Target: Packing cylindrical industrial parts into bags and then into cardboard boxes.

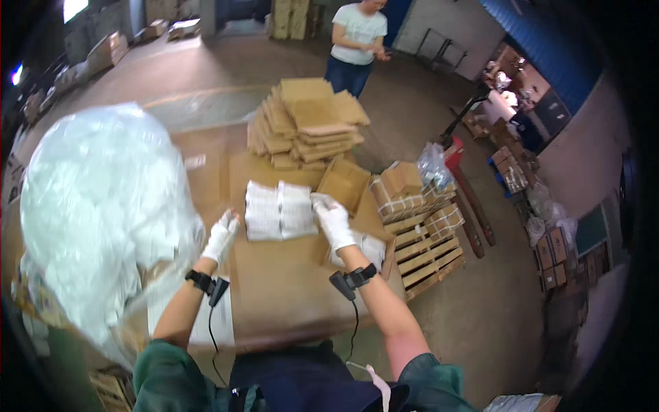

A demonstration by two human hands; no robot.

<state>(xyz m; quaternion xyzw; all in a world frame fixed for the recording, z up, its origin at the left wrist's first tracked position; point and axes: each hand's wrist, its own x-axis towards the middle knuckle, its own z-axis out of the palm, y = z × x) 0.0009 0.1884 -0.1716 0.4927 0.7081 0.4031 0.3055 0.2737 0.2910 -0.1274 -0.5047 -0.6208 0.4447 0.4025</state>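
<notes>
Several stacked white packets, perhaps folded paper, lie side by side in a block on a large brown cardboard surface. My left hand, in a white fingertip-less glove, hovers just left of the block with its fingers loosely apart and nothing visible in them. At the block's right edge is my right hand, gloved the same way. Its fingers reach toward the upper right corner of the packets and seem to touch them. An open box sits behind that hand. Beneath the right wrist, another box holds white packets.
A big heap of clear plastic bags fills the left side. Flattened cartons are piled at the back. On the right are a wooden pallet with strapped cartons and a red pallet jack. A person stands beyond the table.
</notes>
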